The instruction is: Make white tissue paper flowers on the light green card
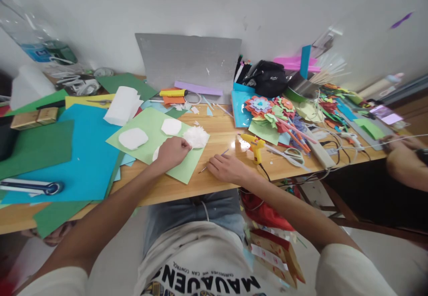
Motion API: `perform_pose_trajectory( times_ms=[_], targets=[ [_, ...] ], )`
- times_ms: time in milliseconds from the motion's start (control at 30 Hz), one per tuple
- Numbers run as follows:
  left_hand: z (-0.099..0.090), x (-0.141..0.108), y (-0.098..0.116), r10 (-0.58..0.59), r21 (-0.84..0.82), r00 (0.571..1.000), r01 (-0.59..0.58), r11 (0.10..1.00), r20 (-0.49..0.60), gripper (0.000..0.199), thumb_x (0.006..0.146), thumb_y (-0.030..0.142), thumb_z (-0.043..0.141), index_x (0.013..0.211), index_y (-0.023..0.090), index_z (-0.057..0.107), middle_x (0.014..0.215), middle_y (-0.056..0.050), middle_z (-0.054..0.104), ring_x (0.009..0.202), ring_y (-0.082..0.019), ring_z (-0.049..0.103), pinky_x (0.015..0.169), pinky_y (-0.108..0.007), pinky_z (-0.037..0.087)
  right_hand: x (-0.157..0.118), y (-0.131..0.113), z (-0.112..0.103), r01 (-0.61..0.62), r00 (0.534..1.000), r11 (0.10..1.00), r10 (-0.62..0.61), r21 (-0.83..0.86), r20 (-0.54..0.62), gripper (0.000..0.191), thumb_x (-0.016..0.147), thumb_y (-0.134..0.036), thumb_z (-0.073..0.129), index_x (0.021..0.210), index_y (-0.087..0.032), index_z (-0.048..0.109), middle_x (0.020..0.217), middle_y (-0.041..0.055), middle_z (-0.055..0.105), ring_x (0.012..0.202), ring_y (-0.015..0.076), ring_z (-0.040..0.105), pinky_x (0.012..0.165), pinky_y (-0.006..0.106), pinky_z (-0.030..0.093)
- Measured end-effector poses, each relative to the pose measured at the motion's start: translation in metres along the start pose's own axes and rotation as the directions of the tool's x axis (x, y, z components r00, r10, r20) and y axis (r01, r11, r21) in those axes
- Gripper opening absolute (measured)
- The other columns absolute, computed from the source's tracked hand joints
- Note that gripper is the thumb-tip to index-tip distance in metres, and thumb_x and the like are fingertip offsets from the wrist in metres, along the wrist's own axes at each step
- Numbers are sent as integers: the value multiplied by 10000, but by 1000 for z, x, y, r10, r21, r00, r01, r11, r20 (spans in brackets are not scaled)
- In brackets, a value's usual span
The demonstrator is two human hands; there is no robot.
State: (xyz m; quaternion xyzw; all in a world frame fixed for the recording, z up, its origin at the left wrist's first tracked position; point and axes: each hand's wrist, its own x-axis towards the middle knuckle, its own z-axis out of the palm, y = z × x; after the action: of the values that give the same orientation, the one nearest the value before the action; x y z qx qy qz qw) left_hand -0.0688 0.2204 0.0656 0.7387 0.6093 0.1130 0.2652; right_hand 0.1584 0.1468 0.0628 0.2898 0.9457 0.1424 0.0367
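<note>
My left hand (174, 151) is closed in a pinch at the left edge of a fluffy, fringed white paper flower (196, 136). The flower sits at the right corner of a light green paper sheet (182, 173). Three white paper pieces also lie on that sheet: a large one (133, 138), a smaller one (171, 126), and one partly hidden behind my left hand. My right hand (224, 167) rests on the table with its fingers curled over a thin stick (202, 170), whose ends show on both sides of the fingertips.
A yellow glue gun (256, 146), scissors (294, 155) and colourful paper flowers (260, 105) lie to the right. Blue paper (90, 153), a folded white paper stack (123, 105) and a stapler (31, 186) are leftward. Another person's hand (406, 158) is at far right.
</note>
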Motion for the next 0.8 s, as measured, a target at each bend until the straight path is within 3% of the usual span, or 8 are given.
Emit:
perform_pose_trajectory(
  times_ms=[100, 167, 200, 267, 333, 367, 500, 800],
  targets=[
    [-1, -3, 3, -18, -17, 1000, 18, 1000, -6, 237, 811, 367, 574, 852, 219, 754, 873, -41, 752, 841, -220, 668, 690, -277, 455, -6, -4, -8, -54, 985, 998, 55, 16, -166, 179, 976, -141, 429, 981, -156, 607, 876, 73, 650, 784, 170, 572, 644, 298, 428],
    [-1, -3, 4, -21, -17, 1000, 21, 1000, -4, 236, 811, 367, 573, 841, 217, 753, 868, -41, 751, 834, -219, 666, 682, -276, 451, -10, -10, -11, -153, 906, 980, 190, 126, -379, 130, 947, -136, 483, 976, -174, 604, 893, 70, 657, 807, 167, 597, 674, 297, 470],
    [-1, -3, 4, -19, -11, 1000, 19, 1000, -2, 238, 811, 369, 572, 837, 216, 753, 867, -42, 750, 831, -220, 664, 674, -277, 447, -11, -13, -12, -209, 820, 952, 295, 223, -491, 103, 928, -140, 517, 971, -184, 600, 886, 64, 656, 810, 166, 608, 686, 298, 490],
    [0, -3, 3, -16, 2, 1000, 16, 1000, -1, 240, 811, 375, 573, 832, 216, 752, 865, -43, 748, 825, -222, 661, 659, -280, 438, -9, -23, -12, -285, 573, 841, 534, 460, -622, 90, 891, -145, 576, 959, -201, 591, 840, 43, 646, 775, 158, 619, 682, 295, 521],
    [1, -2, 2, -23, 4, 1000, 23, 1000, 0, 237, 810, 378, 574, 828, 220, 750, 859, -39, 747, 818, -221, 660, 648, -279, 431, -2, -34, -9, -302, 348, 684, 727, 664, -591, 95, 876, -143, 595, 948, -205, 591, 804, 26, 639, 727, 146, 626, 659, 288, 543],
    [2, -2, 1, -29, 3, 1000, 29, 1000, -1, 233, 807, 379, 576, 823, 222, 748, 854, -36, 747, 814, -220, 660, 643, -278, 429, 3, -39, -7, -293, 287, 613, 788, 734, -544, 89, 879, -145, 589, 946, -203, 596, 806, 25, 643, 718, 142, 635, 653, 285, 553],
    [2, -2, 2, -38, 13, 999, 38, 999, -6, 228, 807, 375, 570, 808, 228, 744, 847, -33, 748, 809, -219, 660, 644, -275, 430, 22, -52, -1, -269, 271, 492, 864, 828, -425, 73, 896, -168, 560, 931, -193, 619, 828, 39, 679, 735, 147, 673, 678, 288, 587],
    [6, -4, 4, -56, 41, 998, 57, 998, -25, 235, 807, 402, 560, 802, 249, 738, 875, -27, 753, 816, -220, 659, 657, -286, 433, 35, -53, 6, -298, 305, 634, 771, 713, -559, 120, 867, -109, 564, 933, -190, 622, 811, 54, 706, 761, 162, 685, 706, 292, 576]
  ],
)
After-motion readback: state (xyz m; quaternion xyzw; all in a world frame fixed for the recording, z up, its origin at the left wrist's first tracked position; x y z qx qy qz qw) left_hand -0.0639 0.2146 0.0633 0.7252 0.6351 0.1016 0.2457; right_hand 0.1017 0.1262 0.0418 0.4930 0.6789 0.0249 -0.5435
